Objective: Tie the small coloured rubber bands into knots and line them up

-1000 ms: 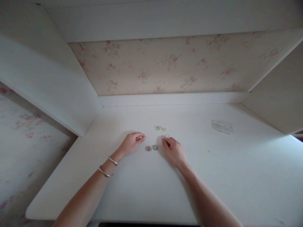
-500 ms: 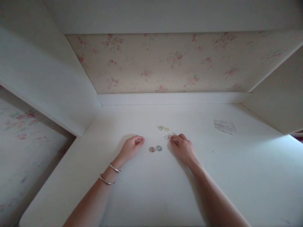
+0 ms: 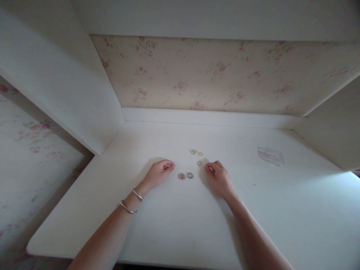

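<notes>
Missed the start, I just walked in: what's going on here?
Someone has both bare hands at a white desk. The right hand is beside a single small ring; the left hand is curled near reddish rings, with bluish rings next to those. Whether either holds anything I can't tell. Yellow and green rings lie farther back, and a clear packet off to the right.

We can't make out whether the left hand (image 3: 159,174) or the right hand (image 3: 221,180) pinches anything; both palms hidden from us. Brown rings (image 3: 182,176) and teal rings (image 3: 190,175) overlap, too small for us to count. Clear packet (image 3: 270,156): contents blurred. Dark speck (image 3: 254,184): too small to identify. Bottom edge cuts off both forearms (image 3: 109,228), right edge the counter (image 3: 298,210).
</notes>
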A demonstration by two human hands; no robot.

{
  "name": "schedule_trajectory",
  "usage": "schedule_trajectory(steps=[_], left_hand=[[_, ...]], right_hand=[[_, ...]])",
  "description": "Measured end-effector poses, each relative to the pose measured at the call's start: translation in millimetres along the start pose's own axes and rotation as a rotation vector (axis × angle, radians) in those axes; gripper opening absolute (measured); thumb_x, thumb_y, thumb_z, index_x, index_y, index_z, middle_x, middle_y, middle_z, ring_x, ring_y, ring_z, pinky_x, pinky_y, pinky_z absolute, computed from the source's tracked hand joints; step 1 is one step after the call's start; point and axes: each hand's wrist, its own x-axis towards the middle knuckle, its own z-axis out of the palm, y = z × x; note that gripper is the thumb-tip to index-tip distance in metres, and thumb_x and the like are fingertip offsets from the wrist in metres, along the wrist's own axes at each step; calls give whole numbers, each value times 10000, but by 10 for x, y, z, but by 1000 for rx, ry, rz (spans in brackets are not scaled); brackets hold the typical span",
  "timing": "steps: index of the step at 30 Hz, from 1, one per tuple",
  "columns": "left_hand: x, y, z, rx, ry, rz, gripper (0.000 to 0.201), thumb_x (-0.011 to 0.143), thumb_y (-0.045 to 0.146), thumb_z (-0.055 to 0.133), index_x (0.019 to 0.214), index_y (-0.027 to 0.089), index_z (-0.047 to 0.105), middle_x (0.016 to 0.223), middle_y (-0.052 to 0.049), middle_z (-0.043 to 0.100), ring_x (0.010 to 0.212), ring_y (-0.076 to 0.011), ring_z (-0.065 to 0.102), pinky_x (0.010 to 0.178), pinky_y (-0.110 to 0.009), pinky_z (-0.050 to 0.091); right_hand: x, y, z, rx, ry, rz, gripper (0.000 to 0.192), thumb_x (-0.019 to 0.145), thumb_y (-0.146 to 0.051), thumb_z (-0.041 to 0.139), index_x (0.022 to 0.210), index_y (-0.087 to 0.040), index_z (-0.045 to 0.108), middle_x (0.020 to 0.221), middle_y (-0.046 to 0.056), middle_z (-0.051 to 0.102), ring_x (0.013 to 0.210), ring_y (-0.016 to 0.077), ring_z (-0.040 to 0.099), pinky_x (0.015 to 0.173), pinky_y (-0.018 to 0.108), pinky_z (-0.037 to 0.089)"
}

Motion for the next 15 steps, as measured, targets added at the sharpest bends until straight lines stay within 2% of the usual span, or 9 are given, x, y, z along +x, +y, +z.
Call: schedule_trajectory(steps=[4, 7, 15], left_hand=[[1, 4, -4, -21, -5, 1, 288, 844, 398, 495, 942, 176, 650, 939, -40, 688, 857, -172, 631, 790, -280, 478], [0, 15, -10, -25, -2, -5, 313, 843, 425, 490, 943, 174, 647, 940, -42, 687, 857, -178, 630, 780, -280, 478], [-3, 64, -21, -6, -6, -23, 347, 840, 452, 475, 939, 166, 644, 906, -41, 685, 821, -180, 624, 749, -282, 476]], right_hand=[[-77, -125, 44, 121, -39, -138, 274, 898, -335, 412, 880, -187, 642, 846, 60, 574, 706, 137, 541, 654, 249, 419], [-122, -201, 57, 116, -88, -204, 262, 911, -321, 405, 887, -208, 640, 858, 49, 572, 745, 139, 551, 690, 250, 425], [-126, -209, -32, -45, -172, -202, 240, 903, -265, 409, 863, -225, 643, 856, 35, 575, 739, 133, 545, 685, 248, 413]])
